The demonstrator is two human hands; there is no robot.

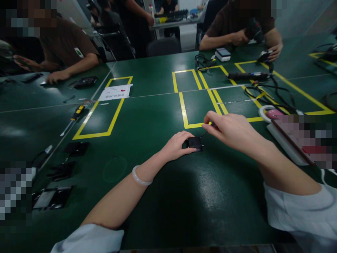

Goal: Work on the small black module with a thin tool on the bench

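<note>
A small black block-like part [195,143] rests on the green table [163,196] near the middle. My left hand [178,146] is closed on its left side, thumb in front and fingers behind. My right hand [223,129], up and to the right of the part, pinches a thin dark tool [204,134] whose lower end reaches the part's upper right edge. Whether the tip touches the part is too small to tell. Small metal bits show on the part's right side.
A yellow-black screwdriver [78,113] and several black parts [77,149] lie at the left. A paper sheet [116,92] is beyond. At the right are a white tape ring [262,114], a pink object and cables. People sit across the table; one holds a power drill [255,31].
</note>
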